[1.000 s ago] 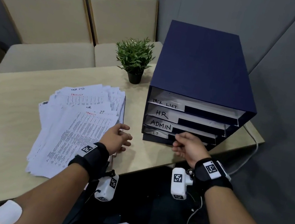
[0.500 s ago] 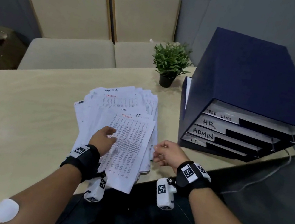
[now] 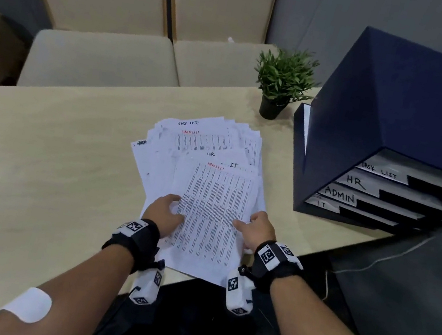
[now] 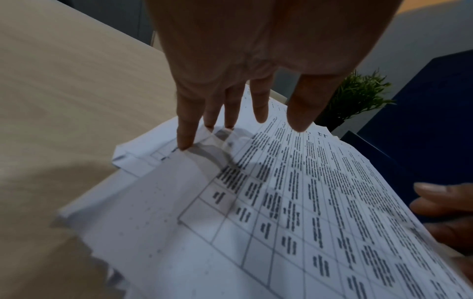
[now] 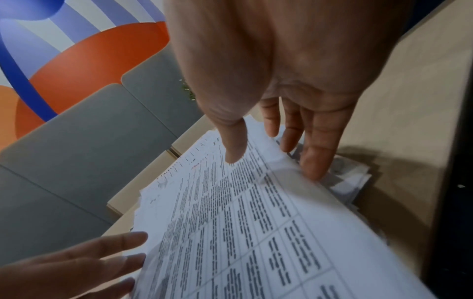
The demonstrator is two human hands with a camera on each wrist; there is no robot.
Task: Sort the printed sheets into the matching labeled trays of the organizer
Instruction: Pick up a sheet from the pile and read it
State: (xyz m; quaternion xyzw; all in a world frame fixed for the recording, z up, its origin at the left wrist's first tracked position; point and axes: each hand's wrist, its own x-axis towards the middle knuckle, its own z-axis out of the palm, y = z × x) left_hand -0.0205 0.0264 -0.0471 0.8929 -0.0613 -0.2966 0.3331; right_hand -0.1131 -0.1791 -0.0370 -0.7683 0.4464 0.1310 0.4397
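A loose stack of printed sheets (image 3: 202,146) lies on the table in front of me. Its top sheet (image 3: 215,210) is a dense table headed in red, and its near end overhangs the table edge. My left hand (image 3: 167,211) rests on that sheet's left edge with straight fingers (image 4: 184,141) touching the paper. My right hand (image 3: 256,228) is at the right edge, thumb (image 5: 232,153) lying on the top sheet (image 5: 256,232) and straight fingers alongside it. The dark blue organizer (image 3: 401,110) stands to the right, trays labelled TASK LIST (image 3: 378,170), HR, ADMIN, IT.
A small potted plant (image 3: 283,83) stands behind the sheets, next to the organizer. Two beige chairs (image 3: 100,57) are beyond the far edge of the wooden table (image 3: 37,164). A thin cable (image 3: 374,262) hangs off the table's right corner.
My right hand left the organizer's lowest tray and came back to the right edge of the top sheet. My left hand slid to its left edge. The view turned toward the stack.
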